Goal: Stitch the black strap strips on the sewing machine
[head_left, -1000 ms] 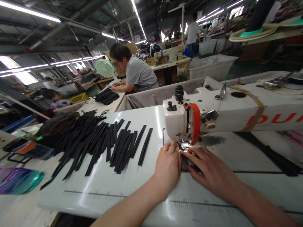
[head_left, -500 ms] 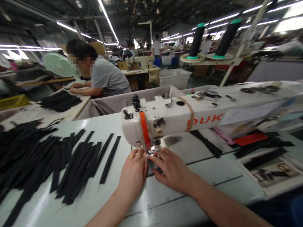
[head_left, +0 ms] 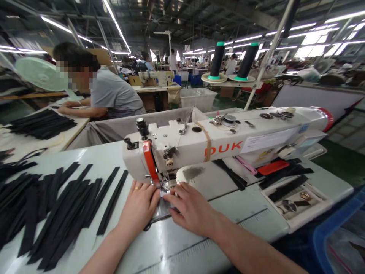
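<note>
Head view: left hand [head_left: 139, 203] and right hand [head_left: 189, 207] bracket the presser foot [head_left: 163, 191] of a sewing machine [head_left: 182, 142]; foot at twelve o'clock, between fingertips. Left fingers together, right fingers curled; can't tell from here whether either pinches cloth. Black strips [head_left: 112, 203] lie near, at the left hand's nine o'clock.

The table [head_left: 171, 251] bears black strips [head_left: 65, 217] left of the left hand [head_left: 141, 203], a machine [head_left: 179, 146] just beyond it, and a tray [head_left: 309, 217] well right of the right hand [head_left: 191, 207].
</note>
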Available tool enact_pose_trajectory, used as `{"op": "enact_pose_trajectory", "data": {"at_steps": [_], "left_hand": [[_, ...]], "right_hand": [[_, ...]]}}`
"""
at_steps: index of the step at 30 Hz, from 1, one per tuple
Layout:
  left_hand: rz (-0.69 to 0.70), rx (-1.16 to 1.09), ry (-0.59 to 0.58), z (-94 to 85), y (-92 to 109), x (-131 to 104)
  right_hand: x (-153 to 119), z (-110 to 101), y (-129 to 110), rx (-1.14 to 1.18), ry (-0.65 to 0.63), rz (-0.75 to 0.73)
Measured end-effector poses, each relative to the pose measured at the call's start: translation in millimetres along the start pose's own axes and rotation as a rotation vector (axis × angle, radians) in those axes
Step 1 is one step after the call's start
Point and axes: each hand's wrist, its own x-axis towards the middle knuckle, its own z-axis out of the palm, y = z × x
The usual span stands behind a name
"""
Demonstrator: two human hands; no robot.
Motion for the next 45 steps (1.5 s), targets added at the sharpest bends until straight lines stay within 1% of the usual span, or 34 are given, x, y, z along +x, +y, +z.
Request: {"op": "enact_pose_trajectory", "data": {"at_steps": [2,4,6,8,10,11,13,14,15,16,17,18,19,20,21,22,23,25,27,28,30,32,33,34,35,37,39,40,42,45], "left_hand": [[-0.018,0.082,-0.011,-5.8,2,0],[-0.089,0.176,0.025,-13.4,-1,-5],[-0.187,0.254,0.067,-21.6,-13,-12],[-0.281,0.332,0.097,-29.3,-28,-21],[-0.326,0.383,0.131,-36.0,-39,-27],[-0.332,0.376,0.157,-38.9,-41,-28],[-0.333,0.277,0.222,-43.1,-36,-27],[-0.335,0.179,0.244,-44.1,-29,-25],[-0.337,0.048,0.241,-44.2,-20,-23],[-0.348,-0.122,0.206,-43.5,-10,-22],[-0.363,-0.342,0.127,-41.9,1,-21],[-0.389,-0.613,-0.015,-39.8,11,-21],[-0.433,-0.897,-0.18,-37.3,20,-21],[-0.445,-1.164,-0.314,-34.9,28,-22],[-0.449,-1.363,-0.364,-33.0,34,-22],[-0.441,-1.496,-0.373,-31.7,37,-22],[-0.446,-1.564,-0.358,-31.2,37,-22],[-0.485,-1.614,-0.317,-31.8,31,-21],[-0.545,-1.629,-0.293,-32.4,21,-21],[-0.572,-1.633,-0.284,-31.8,15,-21],[-0.618,-1.59,-0.249,-28.0,7,-21],[-0.639,-1.437,-0.205,-21.9,5,-21],[-0.635,-1.313,-0.153,-18.8,7,-21],[-0.617,-1.16,-0.081,-16.2,9,-22],[-0.582,-0.984,0.0,-14.3,12,-22],[-0.459,-0.644,0.129,-12.5,17,-23],[-0.298,-0.428,0.155,-12.1,20,-23],[-0.223,-0.379,0.153,-11.7,21,-23],[-0.112,-0.371,0.173,-9.9,20,-22],[-0.058,-0.406,0.23,-5.8,18,-21]], "right_hand": [[-1,-3,2,-0.019,0.028,0.007],[-7,-9,10,-0.076,0.087,0.087],[-16,-18,27,-0.186,0.174,0.255],[-27,-29,48,-0.325,0.244,0.435],[-36,-39,69,-0.439,0.254,0.558],[-40,-43,76,-0.478,0.247,0.592],[-45,-49,83,-0.526,0.225,0.614],[-47,-50,81,-0.539,0.217,0.61],[-48,-51,76,-0.547,0.217,0.596],[-51,-51,69,-0.543,0.228,0.572],[-54,-51,59,-0.523,0.237,0.54],[-57,-49,47,-0.479,0.266,0.485],[-60,-46,34,-0.384,0.276,0.416],[-63,-43,21,-0.255,0.245,0.347],[-65,-39,8,-0.133,0.204,0.266],[-65,-35,-3,-0.038,0.148,0.179],[-63,-32,-12,0.028,0.106,0.108],[-53,-27,-23,0.079,0.073,0.0],[-37,-26,-25,0.041,0.126,-0.081],[-29,-25,-22,0.007,0.148,-0.144],[-15,-23,-16,-0.062,0.154,-0.321],[-8,-17,-11,-0.119,0.123,-0.494],[-6,-12,-10,-0.146,0.115,-0.539],[-6,-6,-9,-0.175,0.128,-0.546],[-6,-1,-10,-0.202,0.154,-0.52],[-8,10,-11,-0.242,0.201,-0.44],[-9,18,-13,-0.262,0.232,-0.383],[-9,20,-14,-0.265,0.244,-0.376],[-8,22,-15,-0.273,0.255,-0.38],[-6,23,-16,-0.292,0.259,-0.367]]}}
